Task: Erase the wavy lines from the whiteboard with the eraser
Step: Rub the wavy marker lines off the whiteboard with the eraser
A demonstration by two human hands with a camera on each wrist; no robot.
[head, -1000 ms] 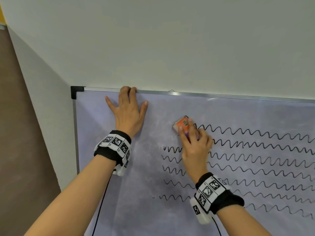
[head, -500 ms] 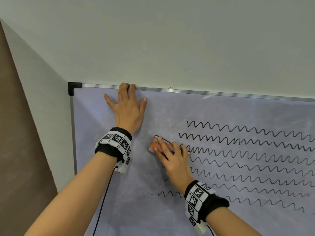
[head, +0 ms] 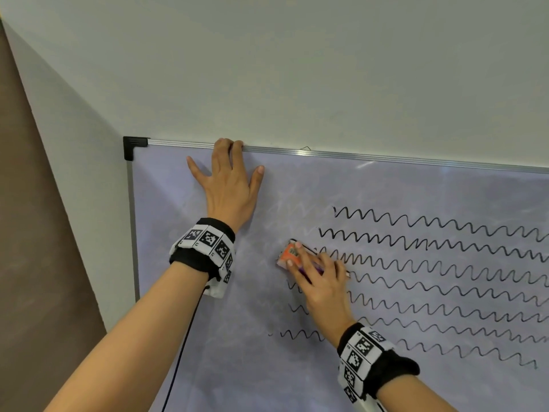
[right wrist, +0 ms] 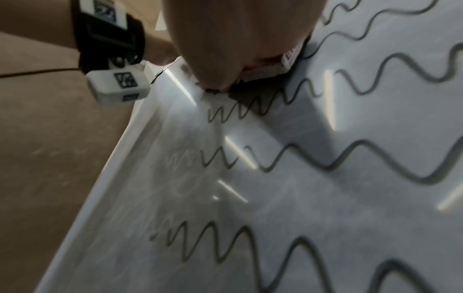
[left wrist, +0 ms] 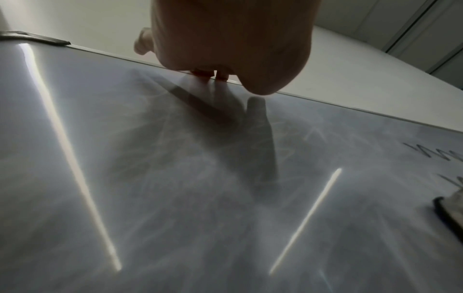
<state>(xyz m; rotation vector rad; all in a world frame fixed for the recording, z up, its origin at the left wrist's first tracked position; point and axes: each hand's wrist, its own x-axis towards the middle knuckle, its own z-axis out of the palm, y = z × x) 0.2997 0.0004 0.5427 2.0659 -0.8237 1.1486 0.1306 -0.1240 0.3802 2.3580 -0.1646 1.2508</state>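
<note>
A whiteboard (head: 386, 185) with a metal frame hangs on the wall, bearing several rows of black wavy lines (head: 445, 263) across its middle and right. My right hand (head: 320, 281) presses an orange eraser (head: 289, 253) flat against the board at the left end of the third row, fingers laid over its top. Its dark felt edge (left wrist: 451, 216) shows in the left wrist view, and its side (right wrist: 290, 57) shows under the palm in the right wrist view. My left hand (head: 228, 179) lies flat on the board (left wrist: 175, 178) near the top left, fingertips over the top frame.
The board's black corner cap (head: 132, 145) and left frame (head: 133, 233) sit close to my left hand. Short stubs of wavy lines (right wrist: 225, 113) stay left of my right hand. A cable (head: 181, 352) hangs from my left wrist. A brown wall panel (head: 35, 263) stands to the left.
My right hand with the eraser swept down and left from the top row to the third row, wiping the left ends of the upper lines. The left hand stayed put.
</note>
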